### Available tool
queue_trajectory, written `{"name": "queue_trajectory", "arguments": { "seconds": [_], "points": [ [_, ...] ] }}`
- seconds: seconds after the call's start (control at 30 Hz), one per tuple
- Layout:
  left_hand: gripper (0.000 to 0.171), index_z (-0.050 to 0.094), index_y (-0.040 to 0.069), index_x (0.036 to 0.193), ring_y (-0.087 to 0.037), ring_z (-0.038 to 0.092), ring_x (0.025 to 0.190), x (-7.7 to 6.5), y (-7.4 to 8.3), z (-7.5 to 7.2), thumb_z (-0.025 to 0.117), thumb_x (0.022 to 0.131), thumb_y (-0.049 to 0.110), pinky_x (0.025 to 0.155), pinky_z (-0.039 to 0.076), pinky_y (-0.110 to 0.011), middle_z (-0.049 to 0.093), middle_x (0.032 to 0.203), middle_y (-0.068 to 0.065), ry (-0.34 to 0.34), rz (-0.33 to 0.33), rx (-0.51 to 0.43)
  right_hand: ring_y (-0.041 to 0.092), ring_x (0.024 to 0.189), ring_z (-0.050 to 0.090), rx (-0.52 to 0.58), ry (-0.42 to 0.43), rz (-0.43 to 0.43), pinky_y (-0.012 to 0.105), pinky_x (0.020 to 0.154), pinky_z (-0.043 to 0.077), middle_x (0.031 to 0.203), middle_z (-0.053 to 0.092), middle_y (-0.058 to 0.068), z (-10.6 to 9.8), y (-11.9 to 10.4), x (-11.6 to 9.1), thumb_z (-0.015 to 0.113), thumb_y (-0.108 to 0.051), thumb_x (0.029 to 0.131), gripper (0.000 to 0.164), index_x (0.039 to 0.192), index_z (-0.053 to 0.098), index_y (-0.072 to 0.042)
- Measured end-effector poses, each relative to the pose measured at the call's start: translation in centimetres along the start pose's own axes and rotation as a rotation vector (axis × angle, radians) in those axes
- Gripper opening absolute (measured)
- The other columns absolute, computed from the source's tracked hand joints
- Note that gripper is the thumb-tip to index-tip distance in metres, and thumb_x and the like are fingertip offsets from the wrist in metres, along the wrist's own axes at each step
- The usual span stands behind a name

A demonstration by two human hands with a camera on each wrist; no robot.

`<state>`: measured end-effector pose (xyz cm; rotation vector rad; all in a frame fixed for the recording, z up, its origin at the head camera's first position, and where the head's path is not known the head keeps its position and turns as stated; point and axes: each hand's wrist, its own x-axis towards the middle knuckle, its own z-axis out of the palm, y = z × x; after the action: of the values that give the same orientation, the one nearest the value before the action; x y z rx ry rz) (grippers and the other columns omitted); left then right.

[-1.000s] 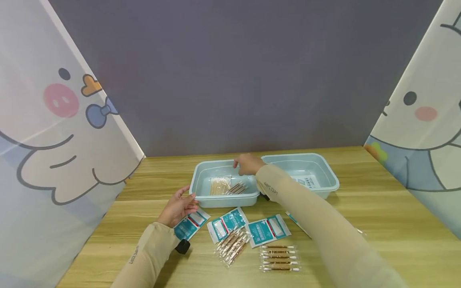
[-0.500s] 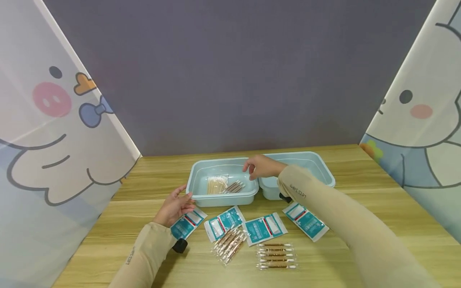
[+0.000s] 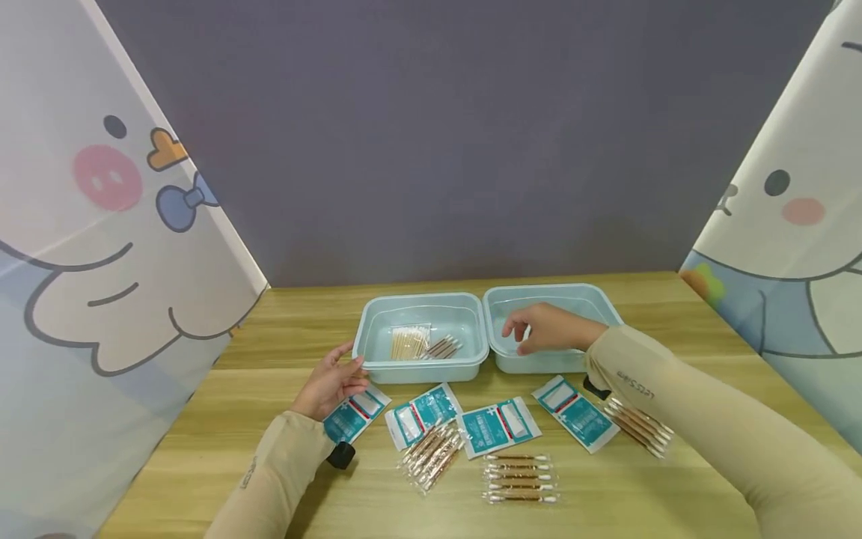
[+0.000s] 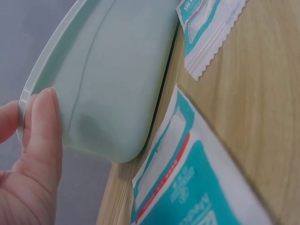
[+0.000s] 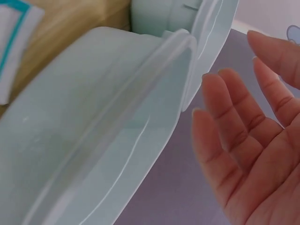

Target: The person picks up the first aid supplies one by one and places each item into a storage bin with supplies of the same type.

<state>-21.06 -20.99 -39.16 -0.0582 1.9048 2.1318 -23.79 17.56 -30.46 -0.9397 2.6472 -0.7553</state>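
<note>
Fingers and thumb of the left hand [image 3: 331, 383] pinch the rim of a pale blue, rounded-rectangular plastic tub [image 3: 424, 373] at its left front corner. It stands on a yellowish wood-grain table [image 3: 283, 337]. Inside lie a clear packet of pale-stick cotton swabs [image 3: 408, 342] and, just to its right, a bundle of brown-stick cotton swabs [image 3: 442, 347]. Over a matching pale blue plastic tub [image 3: 539, 364] beside the first, the right hand [image 3: 552, 328] holds nothing, its fingers loosely bent and apart from the rim.

Four flat teal-and-white sachets [image 3: 500, 428] lie in front of the tubs, the leftmost partly hidden by the left hand. One clear packet of brown swabs [image 3: 431, 458] overlaps the second sachet; another such packet [image 3: 520, 479] lies nearer the person, and a third packet [image 3: 638, 427] beside the right sleeve [image 3: 714, 419]. A dark grey wall [image 3: 438, 150] rises behind.
</note>
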Motion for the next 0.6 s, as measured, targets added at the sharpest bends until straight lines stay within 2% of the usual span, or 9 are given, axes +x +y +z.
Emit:
{"name": "queue_trajectory", "arguments": {
  "seconds": [0.17, 0.4, 0.5, 0.6],
  "points": [
    [0.058, 0.011, 0.002, 0.152, -0.009, 0.064, 0.059, 0.3, 0.1, 0.2, 0.042, 0.103, 0.007, 0.065, 0.057, -0.023, 0.061, 0.078, -0.004, -0.008, -0.002, -0.006, 0.017, 0.078, 0.059, 0.035, 0.001, 0.037, 0.03, 0.071, 0.052, 0.085, 0.061, 0.003, 0.0, 1.0, -2.8, 0.073, 0.0, 0.08, 0.023, 0.101, 0.064, 0.001],
    [0.06, 0.01, 0.002, 0.152, -0.01, 0.064, 0.059, 0.0, 0.4, -0.1, 0.043, 0.102, 0.006, 0.064, 0.057, -0.022, 0.06, 0.078, -0.006, -0.003, -0.023, -0.017, 0.013, 0.075, 0.058, 0.088, 0.013, 0.086, 0.029, 0.067, 0.051, 0.081, 0.059, -0.003, 0.2, 2.5, -5.6, 0.074, -0.002, 0.079, 0.024, 0.1, 0.064, 0.0],
    [0.06, 0.009, 0.001, 0.151, -0.009, 0.064, 0.059, 0.0, 0.5, -0.3, 0.042, 0.102, 0.005, 0.063, 0.057, -0.021, 0.061, 0.076, -0.005, -0.024, -0.024, -0.036, 0.013, 0.072, 0.057, 0.113, -0.014, 0.082, 0.027, 0.064, 0.051, 0.08, 0.059, -0.002, 0.2, 3.1, -6.9, 0.073, -0.002, 0.078, 0.026, 0.102, 0.063, 0.003],
    [0.06, 0.007, 0.0, 0.151, -0.009, 0.064, 0.06, 0.0, 0.6, -0.4, 0.042, 0.102, 0.004, 0.064, 0.057, -0.021, 0.062, 0.076, -0.005, -0.045, -0.022, -0.052, 0.01, 0.065, 0.053, 0.167, -0.067, 0.113, 0.024, 0.056, 0.047, 0.082, 0.058, 0.0, 0.0, 3.5, -8.3, 0.072, -0.001, 0.08, 0.03, 0.106, 0.061, 0.006]
  ]
}}
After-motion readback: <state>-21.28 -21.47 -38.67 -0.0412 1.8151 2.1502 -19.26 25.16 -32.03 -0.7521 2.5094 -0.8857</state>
